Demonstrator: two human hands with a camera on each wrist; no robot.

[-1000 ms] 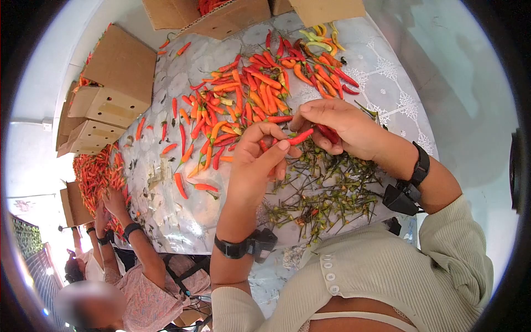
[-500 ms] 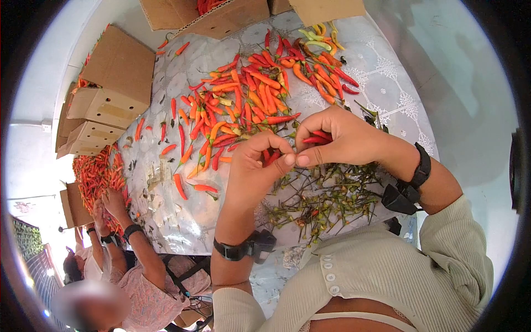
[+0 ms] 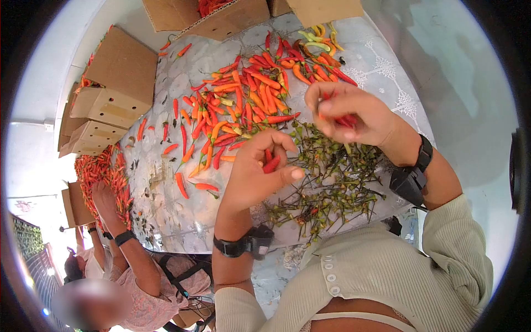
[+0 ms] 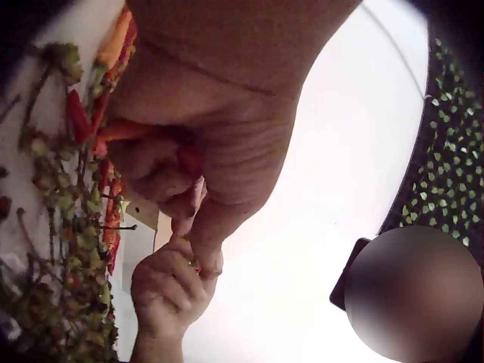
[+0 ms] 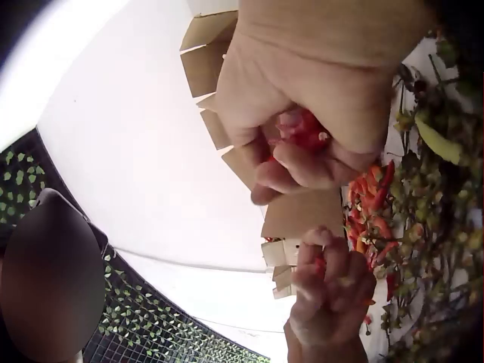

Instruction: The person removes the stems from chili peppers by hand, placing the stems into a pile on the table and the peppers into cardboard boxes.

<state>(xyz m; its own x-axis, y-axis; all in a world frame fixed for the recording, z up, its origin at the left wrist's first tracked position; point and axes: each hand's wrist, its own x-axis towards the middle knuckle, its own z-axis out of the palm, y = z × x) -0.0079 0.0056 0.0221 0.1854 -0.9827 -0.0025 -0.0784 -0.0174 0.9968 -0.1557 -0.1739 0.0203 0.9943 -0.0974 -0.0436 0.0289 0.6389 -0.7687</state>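
Grasp: left hand (image 3: 255, 172) and right hand (image 3: 362, 117), apart, each curled round red chillies (image 3: 271, 165). Beneath, the table (image 3: 387, 88) carries a large chilli pile (image 3: 239, 100), a stem heap (image 3: 327, 185) nearer the body, and, at the pile's far right, a few yellow chillies (image 3: 316, 45).

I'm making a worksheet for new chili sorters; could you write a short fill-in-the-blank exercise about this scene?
1. The right hand is curled round chilies coloured ____.
2. A heap of green ____ lies between the loose chilies and the person's shirt.
3. The big box on the left of the head view is made of ____.
4. The strap on the left wrist is coloured ____.

Missing words: red; stems; cardboard; black.
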